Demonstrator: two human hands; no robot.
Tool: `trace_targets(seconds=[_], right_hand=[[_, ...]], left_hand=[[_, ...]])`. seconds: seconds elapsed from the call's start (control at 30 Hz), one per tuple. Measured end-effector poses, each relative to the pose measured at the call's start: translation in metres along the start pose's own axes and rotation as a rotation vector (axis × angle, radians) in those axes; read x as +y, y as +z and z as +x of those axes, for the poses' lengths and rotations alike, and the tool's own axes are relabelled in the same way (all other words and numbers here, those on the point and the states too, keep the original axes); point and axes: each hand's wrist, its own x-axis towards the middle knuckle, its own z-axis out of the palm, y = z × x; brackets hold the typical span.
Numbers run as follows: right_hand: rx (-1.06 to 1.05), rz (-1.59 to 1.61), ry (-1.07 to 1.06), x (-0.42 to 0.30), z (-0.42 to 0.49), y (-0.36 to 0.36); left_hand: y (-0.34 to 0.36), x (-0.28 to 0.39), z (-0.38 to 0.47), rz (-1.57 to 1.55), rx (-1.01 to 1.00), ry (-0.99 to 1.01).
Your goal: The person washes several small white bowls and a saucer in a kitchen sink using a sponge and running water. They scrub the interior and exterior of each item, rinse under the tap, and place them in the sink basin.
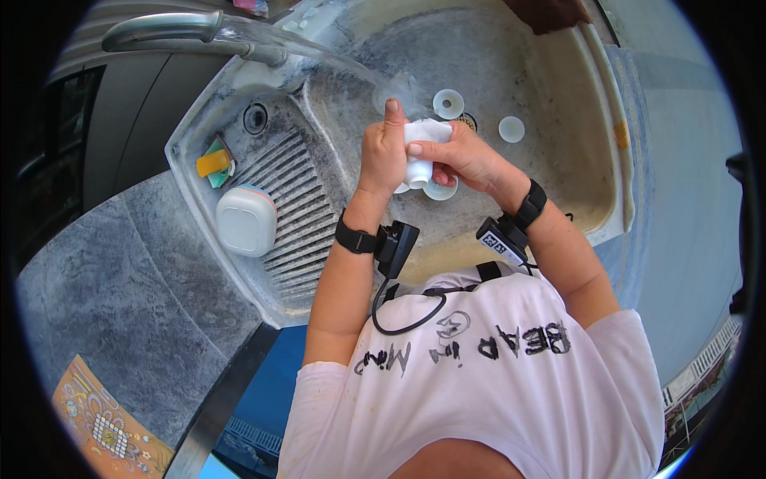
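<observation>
Over the sink basin, both of my hands grip a white plastic bottle (418, 172) whose narrow neck points toward me. My left hand (383, 152) holds its left side, thumb pointing up and away. From the right, my right hand (470, 157) wraps around it with the thumb across its front. The bottle's far end looks uneven, and fingers hide much of it. Just beyond my hands lies a white ring-shaped part (448, 104) with a central hole. A white round piece (511, 129) rests farther right. Below my right fingers is a partly hidden white cup-like part (441, 189).
Water (311, 51) arcs from the metal faucet (164, 29) into the stone-like sink basin (556, 138). The ribbed drainboard (299, 221) carries a white lidded container (246, 220) and a yellow-and-green object (214, 163). A patterned orange sheet (108, 425) lies on the grey counter (131, 281).
</observation>
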Motion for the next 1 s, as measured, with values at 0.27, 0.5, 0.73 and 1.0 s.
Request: trace_targets(seconds=[0.27,0.5,0.73,1.0], right_hand=[[-0.159,0.383,-0.174,0.013,-0.006,-0.007],[-0.085,0.495,0.026,0.01,-0.002,-0.005],[-0.119,0.187,-0.068,0.0,-0.013,-0.009],[0.05,0.437,-0.1,0.007,-0.002,0.006]], left_hand=[[0.011,-0.011,-0.001,-0.752,0.071,-0.195],[0.007,-0.003,-0.004,-0.156,-0.078,0.09],[-0.007,0.015,0.003,-0.051,-0.163,0.106],[0.01,0.007,-0.005,-0.203,0.036,0.065]])
